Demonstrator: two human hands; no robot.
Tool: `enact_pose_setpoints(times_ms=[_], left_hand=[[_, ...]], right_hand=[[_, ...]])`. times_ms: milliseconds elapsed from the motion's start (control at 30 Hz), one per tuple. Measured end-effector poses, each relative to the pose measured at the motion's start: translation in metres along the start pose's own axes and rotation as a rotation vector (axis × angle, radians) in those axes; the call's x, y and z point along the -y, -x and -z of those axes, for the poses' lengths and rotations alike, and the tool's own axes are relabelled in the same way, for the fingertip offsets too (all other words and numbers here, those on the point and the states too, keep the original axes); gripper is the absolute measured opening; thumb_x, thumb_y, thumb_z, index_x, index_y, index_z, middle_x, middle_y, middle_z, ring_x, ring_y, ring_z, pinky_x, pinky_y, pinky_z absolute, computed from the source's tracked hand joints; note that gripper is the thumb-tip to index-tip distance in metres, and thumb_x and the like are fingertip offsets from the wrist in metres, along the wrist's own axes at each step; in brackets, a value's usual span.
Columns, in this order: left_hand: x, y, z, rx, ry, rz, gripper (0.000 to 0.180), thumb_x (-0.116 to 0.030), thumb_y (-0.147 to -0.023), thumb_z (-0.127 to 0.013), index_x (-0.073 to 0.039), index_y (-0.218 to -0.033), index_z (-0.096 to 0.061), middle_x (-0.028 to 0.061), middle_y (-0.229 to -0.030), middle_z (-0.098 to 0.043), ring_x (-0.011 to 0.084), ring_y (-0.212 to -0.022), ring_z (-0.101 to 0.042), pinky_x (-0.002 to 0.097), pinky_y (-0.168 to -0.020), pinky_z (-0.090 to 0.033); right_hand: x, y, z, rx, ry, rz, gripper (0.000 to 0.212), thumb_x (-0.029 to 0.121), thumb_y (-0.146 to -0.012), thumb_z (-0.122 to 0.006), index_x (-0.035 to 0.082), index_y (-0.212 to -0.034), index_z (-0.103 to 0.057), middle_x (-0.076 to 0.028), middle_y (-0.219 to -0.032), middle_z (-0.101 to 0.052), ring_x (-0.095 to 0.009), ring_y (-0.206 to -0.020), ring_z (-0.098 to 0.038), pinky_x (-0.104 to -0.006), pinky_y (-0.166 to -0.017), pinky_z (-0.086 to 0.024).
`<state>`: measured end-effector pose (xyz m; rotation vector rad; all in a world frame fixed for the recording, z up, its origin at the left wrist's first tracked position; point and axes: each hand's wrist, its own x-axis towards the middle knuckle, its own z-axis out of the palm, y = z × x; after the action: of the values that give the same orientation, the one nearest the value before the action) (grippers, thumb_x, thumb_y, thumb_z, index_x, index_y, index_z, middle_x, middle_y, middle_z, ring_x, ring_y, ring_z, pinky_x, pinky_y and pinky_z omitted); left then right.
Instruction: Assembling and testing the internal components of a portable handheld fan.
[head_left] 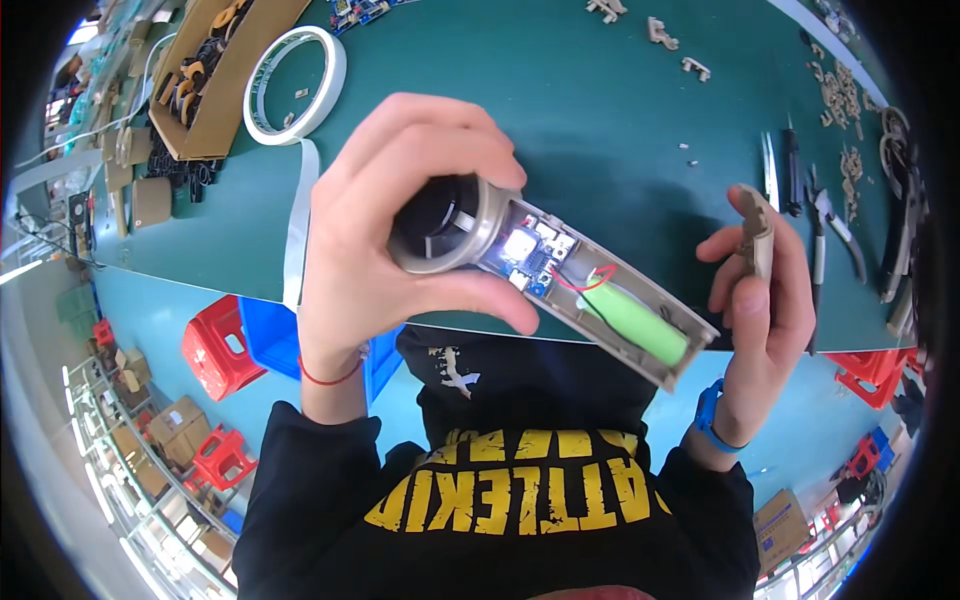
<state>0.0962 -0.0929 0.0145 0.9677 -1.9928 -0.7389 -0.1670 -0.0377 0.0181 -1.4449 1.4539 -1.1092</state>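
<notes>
Left fingers (430,140): curled round the round, dark-mouthed head of a beige housing (655,297), thumb along the near side. Right fingers (722,245): pinching a small beige shell piece (760,240) against the thumb, the piece roughly on end.

The housing runs from the left grip toward the right thumb, its open side facing up at the wearer. Holding it by the head probably serves to leave the tray uncovered: circuit board (540,250) just beyond the left fingertips, with a bright white spot on it; red wire (590,285) looping outward; green cylindrical cell (640,325) lying in the far half, nearer the right hand. The right grip, out past the tail, likely keeps the shell piece clear of the wiring.

Room: a gap shows between tail and right thumb — enough to keep the two apart. Beyond both sets of fingers, the bench (600,100) lies mostly open, small beige parts (660,33) well away. Left of the left fingers, a tape strip (303,220) hangs from its roll (328,90) over the near edge, close by the knuckles — a possible snag. Right of the right fingers, pliers (825,205) and a dark slim tool (792,170) limit sideways travel. The tail crosses the near edge in view; its height I cannot tell.
</notes>
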Motion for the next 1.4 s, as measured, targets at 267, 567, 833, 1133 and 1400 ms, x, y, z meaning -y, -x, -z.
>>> enact_pose_setpoints(times_ms=[267,567,833,1133,1400], left_hand=[[0.014,-0.002,0.004,0.014,0.132,-0.050,0.086,-0.047,-0.029,-0.088,-0.001,-0.095,-0.058,0.0139,-0.102,-0.058,0.0249,-0.093,-0.060,0.0334,-0.082,-0.047],[0.003,-0.004,0.003,-0.060,0.095,-0.010,0.069,-0.034,-0.038,-0.091,-0.003,-0.094,-0.065,0.0122,-0.099,-0.062,0.0240,-0.092,-0.061,0.0325,-0.078,-0.050],[-0.023,-0.008,-0.010,0.034,-0.144,0.044,0.058,-0.029,-0.042,-0.088,-0.005,-0.090,-0.065,0.0086,-0.094,-0.059,0.0207,-0.082,-0.061,0.0299,-0.067,-0.051],[-0.027,-0.008,-0.013,0.014,-0.167,0.072,0.058,-0.030,-0.043,-0.088,-0.006,-0.091,-0.065,0.0082,-0.096,-0.059,0.0212,-0.083,-0.061,0.0306,-0.068,-0.050],[-0.020,-0.005,-0.011,0.047,-0.159,0.055,0.067,-0.028,-0.039,-0.091,-0.004,-0.094,-0.061,0.0108,-0.101,-0.058,0.0235,-0.093,-0.059,0.0326,-0.077,-0.048]], right_hand=[[-0.015,0.006,-0.007,-0.159,0.012,0.067,0.068,0.047,-0.088,-0.059,-0.007,-0.126,-0.047,-0.015,-0.096,-0.063,-0.003,-0.054,-0.043,-0.0167,-0.050,-0.032],[0.003,0.018,0.003,-0.116,-0.323,-0.260,0.098,0.079,-0.073,-0.051,-0.008,-0.117,-0.050,-0.017,-0.080,-0.066,-0.010,-0.053,-0.053,-0.0204,-0.048,-0.039],[-0.007,0.011,0.013,0.264,-0.801,0.114,0.063,0.058,-0.093,-0.041,-0.003,-0.109,-0.050,-0.014,-0.074,-0.064,-0.016,-0.050,-0.054,-0.0248,-0.045,-0.040],[-0.012,0.010,0.012,0.190,-0.616,0.293,0.072,0.058,-0.081,-0.055,-0.010,-0.105,-0.063,-0.018,-0.085,-0.068,-0.019,-0.064,-0.062,-0.0260,-0.052,-0.046],[-0.011,-0.001,0.007,0.036,-0.146,0.699,0.043,0.029,-0.070,-0.069,-0.001,-0.100,-0.069,-0.011,-0.081,-0.067,-0.020,-0.055,-0.060,-0.0261,-0.047,-0.043]])
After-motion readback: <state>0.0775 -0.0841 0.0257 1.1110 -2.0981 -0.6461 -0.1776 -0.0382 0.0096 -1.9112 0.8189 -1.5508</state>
